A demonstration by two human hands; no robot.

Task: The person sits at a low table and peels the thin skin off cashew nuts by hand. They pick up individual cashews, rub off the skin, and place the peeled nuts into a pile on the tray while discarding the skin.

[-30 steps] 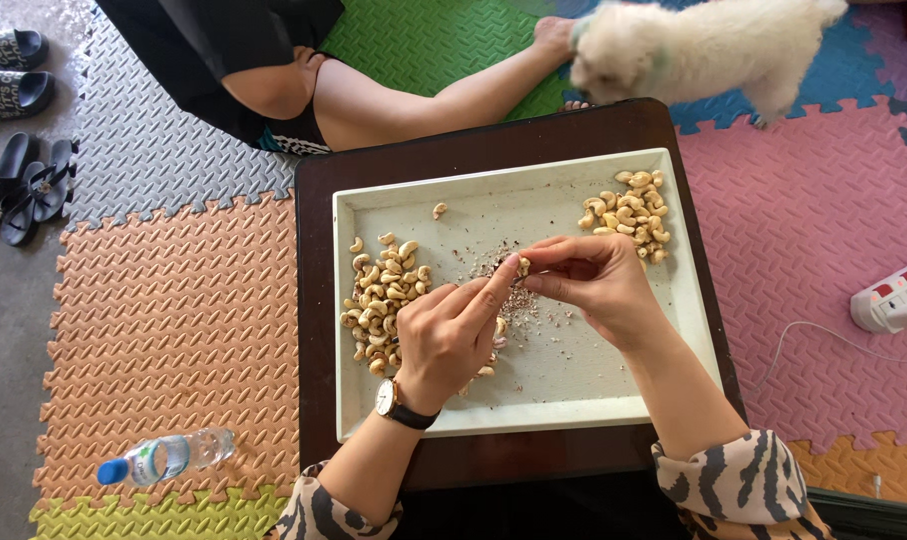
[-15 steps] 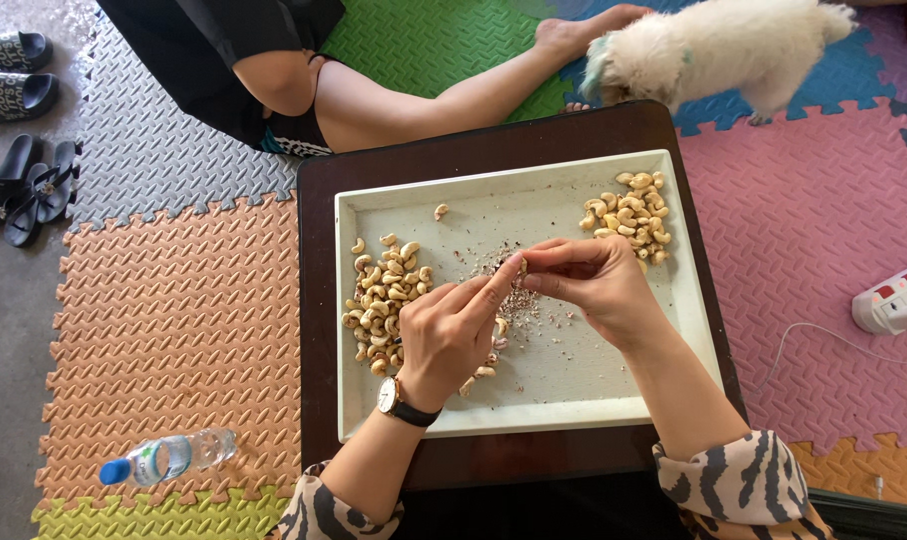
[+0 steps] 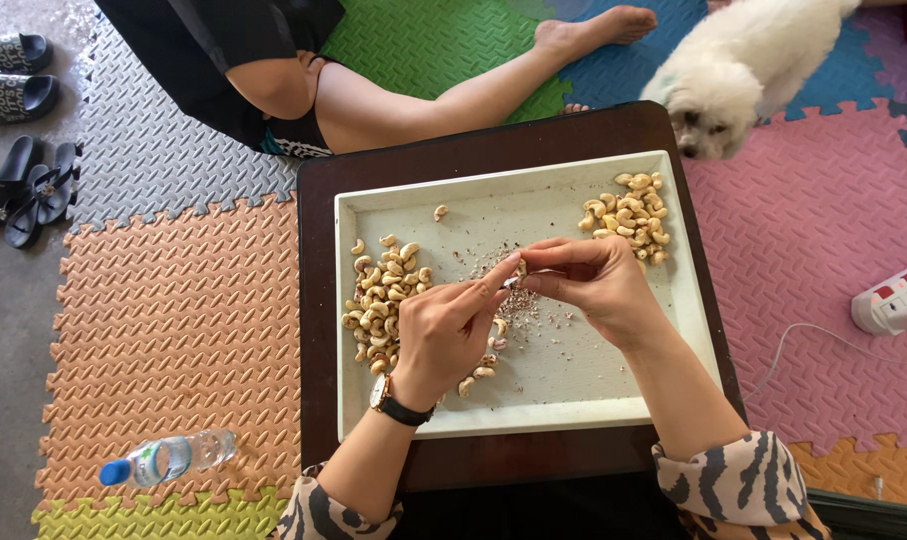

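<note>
1. Looking down from the head view, a single cashew nut (image 3: 521, 267) is seen pinched between the fingertips of both hands above the middle of a pale rectangular tray (image 3: 574, 385).
2. The left hand (image 3: 444, 335) is closed into a pinch, thumb and forefinger meeting at the nut; a dark wristwatch (image 3: 394, 403) is worn on its wrist.
3. The right hand (image 3: 589, 285) is likewise curled shut on the nut from the right side, its fingers folded over it.
4. A scatter of reddish skin flakes (image 3: 519, 305) is spread on the tray just beneath the hands.
5. A large heap of cashews (image 3: 382, 300) is piled at the tray's left, partly covered by the left hand; a smaller heap (image 3: 629, 215) is set in the far right corner, well apart from it.
6. The tray is carried on a dark low table (image 3: 494, 465).
7. A white dog (image 3: 734, 75) is placed at the table's far right edge, and another person's bare leg (image 3: 454, 100) is stretched along the far side.
8. A plastic bottle (image 3: 169, 458) is laid on the foam mats at the near left, sandals (image 3: 24, 130) at the far left.
</note>
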